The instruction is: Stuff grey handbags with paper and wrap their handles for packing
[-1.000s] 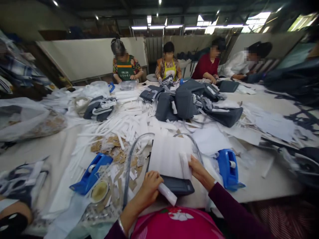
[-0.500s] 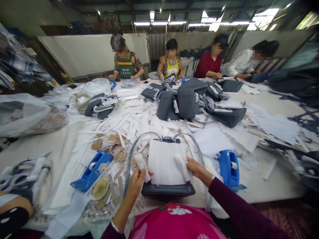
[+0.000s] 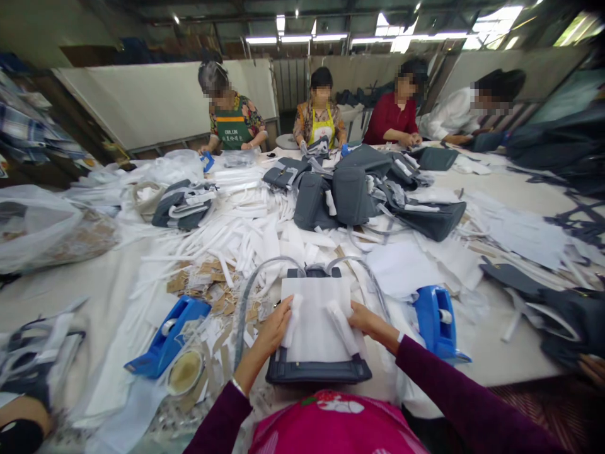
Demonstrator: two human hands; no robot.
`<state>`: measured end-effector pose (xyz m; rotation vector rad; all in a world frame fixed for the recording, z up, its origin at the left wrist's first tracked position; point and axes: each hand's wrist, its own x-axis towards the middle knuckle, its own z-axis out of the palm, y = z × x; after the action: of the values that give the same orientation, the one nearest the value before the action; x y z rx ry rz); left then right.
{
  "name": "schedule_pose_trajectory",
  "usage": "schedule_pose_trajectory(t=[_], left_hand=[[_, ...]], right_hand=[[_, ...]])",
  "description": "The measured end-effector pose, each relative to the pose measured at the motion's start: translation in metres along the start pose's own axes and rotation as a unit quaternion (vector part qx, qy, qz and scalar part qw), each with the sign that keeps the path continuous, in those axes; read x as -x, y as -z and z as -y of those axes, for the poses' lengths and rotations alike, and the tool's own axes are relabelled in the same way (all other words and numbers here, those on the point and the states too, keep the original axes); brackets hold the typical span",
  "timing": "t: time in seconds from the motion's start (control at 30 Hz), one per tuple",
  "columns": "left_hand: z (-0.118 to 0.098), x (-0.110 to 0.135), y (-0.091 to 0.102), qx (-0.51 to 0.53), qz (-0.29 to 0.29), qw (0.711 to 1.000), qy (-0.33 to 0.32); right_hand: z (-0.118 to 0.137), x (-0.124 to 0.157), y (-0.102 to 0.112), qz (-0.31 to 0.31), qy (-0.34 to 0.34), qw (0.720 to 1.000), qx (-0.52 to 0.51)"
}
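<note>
Two hands are working at the near edge of the worktop (image 3: 87,309). My left hand (image 3: 268,332) is pinching a rolled paper strip (image 3: 293,321) and my right hand (image 3: 369,320) is pinching a second strip (image 3: 339,326), both with fingers partly spread, against a white sheet (image 3: 314,321) sitting in a dark grey handbag (image 3: 317,373). Blue tape dispensers (image 3: 167,335) (image 3: 437,321) are standing on either side, while loose white strips (image 3: 236,236) and more grey handbags (image 3: 331,195) are blocking the way toward four co-workers (image 3: 321,107).
</note>
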<state>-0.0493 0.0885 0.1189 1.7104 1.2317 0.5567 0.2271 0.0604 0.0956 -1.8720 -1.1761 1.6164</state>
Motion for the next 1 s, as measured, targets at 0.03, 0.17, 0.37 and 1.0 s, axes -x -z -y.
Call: schedule_pose_trajectory(t=[0.03, 0.17, 0.37, 1.0], left_hand=[[0.003, -0.005, -0.002, -0.015, 0.001, 1.000, 0.010], [0.014, -0.016, -0.011, -0.065, 0.015, 0.996, 0.056], [0.036, -0.010, -0.022, -0.038, -0.131, 0.974, 0.178], [0.077, -0.019, -0.031, 0.245, -0.193, 0.936, 0.160]], right_hand=[[0.001, 0.000, 0.001, 0.016, -0.014, 0.999, 0.025], [0.000, -0.003, 0.004, 0.000, -0.017, 0.993, 0.119], [-0.021, 0.004, 0.000, -0.117, -0.010, 0.988, 0.098], [-0.007, -0.045, -0.010, -0.034, 0.135, 0.983, -0.123]])
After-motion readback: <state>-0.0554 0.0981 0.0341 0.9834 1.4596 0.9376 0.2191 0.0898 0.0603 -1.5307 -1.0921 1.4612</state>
